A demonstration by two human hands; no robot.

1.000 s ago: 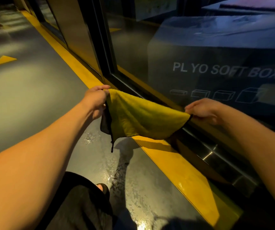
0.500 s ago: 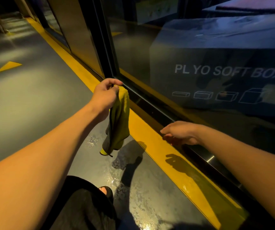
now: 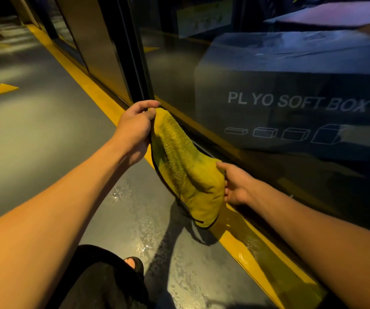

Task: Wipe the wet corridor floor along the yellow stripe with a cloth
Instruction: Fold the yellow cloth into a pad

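Fluffy terry cloth (image 3: 188, 172) (black-edged) above glossy wet floor (image 3: 135, 219) and glass wall (image 3: 224, 74).
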